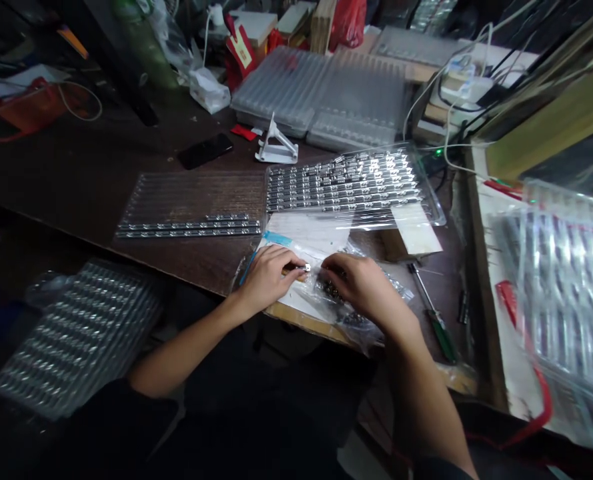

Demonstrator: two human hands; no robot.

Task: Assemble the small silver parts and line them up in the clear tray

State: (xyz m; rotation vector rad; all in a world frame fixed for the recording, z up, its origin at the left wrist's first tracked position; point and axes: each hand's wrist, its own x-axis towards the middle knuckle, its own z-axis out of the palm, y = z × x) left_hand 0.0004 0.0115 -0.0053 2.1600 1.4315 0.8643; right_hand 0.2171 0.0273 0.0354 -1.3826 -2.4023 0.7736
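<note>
Between the thumb and fingers of my left hand (271, 273) is a small silvery metal part (303, 267), over a white sheet. My right hand (359, 277) has its fingers pinched together at a clear plastic bag (361, 323) of small dark metal pieces; whether a piece is between the fingertips is hidden. Ahead on the left lies a clear ribbed tray (191, 193) with metal parts lined up in its nearest grooves. Right of it, a second clear tray (433, 210) holds many rows of similar parts, some loose on top.
A green-handled screwdriver (441, 333) lies at my right. Behind the trays are a black phone (206, 151), a white stand (277, 147) and stacked clear trays (281, 83). More filled trays (76, 333) are stacked low at left, and others (571, 287) stand at far right.
</note>
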